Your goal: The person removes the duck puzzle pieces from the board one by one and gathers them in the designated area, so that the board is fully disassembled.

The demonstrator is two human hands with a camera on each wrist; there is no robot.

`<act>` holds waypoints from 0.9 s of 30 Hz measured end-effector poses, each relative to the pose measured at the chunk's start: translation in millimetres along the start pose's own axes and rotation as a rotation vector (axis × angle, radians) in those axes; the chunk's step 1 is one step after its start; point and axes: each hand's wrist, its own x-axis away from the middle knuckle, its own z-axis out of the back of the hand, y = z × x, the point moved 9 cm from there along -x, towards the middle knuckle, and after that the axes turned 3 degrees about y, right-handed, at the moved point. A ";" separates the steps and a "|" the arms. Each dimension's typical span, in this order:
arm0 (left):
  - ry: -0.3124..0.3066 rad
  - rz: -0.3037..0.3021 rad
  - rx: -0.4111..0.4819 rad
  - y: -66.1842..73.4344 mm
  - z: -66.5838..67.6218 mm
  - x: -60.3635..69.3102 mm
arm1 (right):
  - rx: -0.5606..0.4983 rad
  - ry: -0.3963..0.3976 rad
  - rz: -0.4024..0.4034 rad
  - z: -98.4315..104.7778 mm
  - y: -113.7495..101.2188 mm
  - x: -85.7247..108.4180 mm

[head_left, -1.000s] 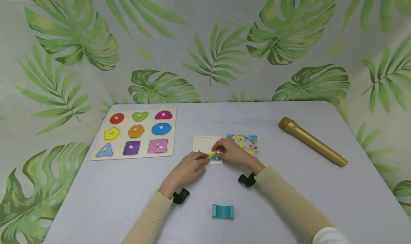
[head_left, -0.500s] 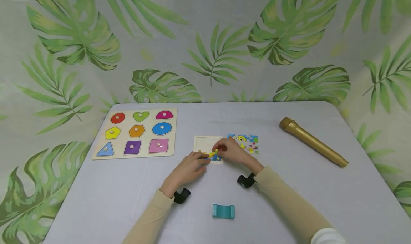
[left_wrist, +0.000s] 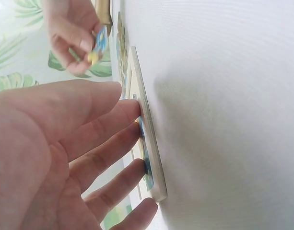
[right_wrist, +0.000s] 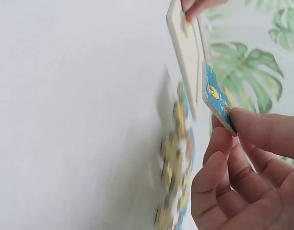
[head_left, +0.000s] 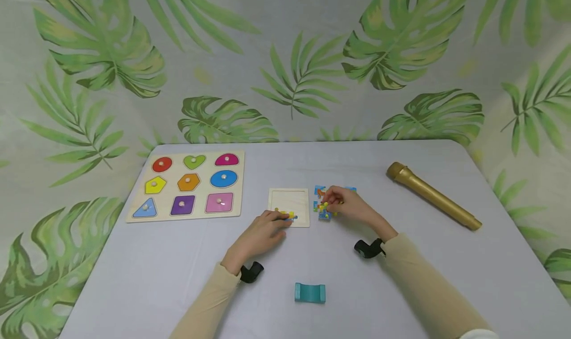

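Note:
In the head view, my left hand [head_left: 260,232] rests its fingertips on the lower edge of a small wooden puzzle tray [head_left: 292,200]. The left wrist view shows these fingers extended, touching blue-and-yellow pieces [left_wrist: 147,175] along that edge and partly covering them. My right hand [head_left: 352,206] is to the right of the tray, above several loose jigsaw pieces [head_left: 319,190]. Between its thumb and fingers it pinches a blue jigsaw piece [right_wrist: 215,91] with yellow figures, held up off the table. The hand hides part of the loose pieces below.
A shape board [head_left: 207,180] with colourful knobbed pieces lies at the left. On the right is a gold microphone [head_left: 434,197]. A teal curved block [head_left: 310,293] sits near the front. Leaf-patterned cloth [head_left: 303,81] hangs behind the white table [head_left: 178,269].
My right hand has moved right, from the tray to over the loose pieces, taking the blue-and-yellow jigsaw piece out of the tray's lower right corner. My left hand has stayed in place.

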 end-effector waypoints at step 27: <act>-0.023 0.021 0.084 0.6 3.1 5.5 | 0.396 0.052 -0.028 26.1 27.9 46.7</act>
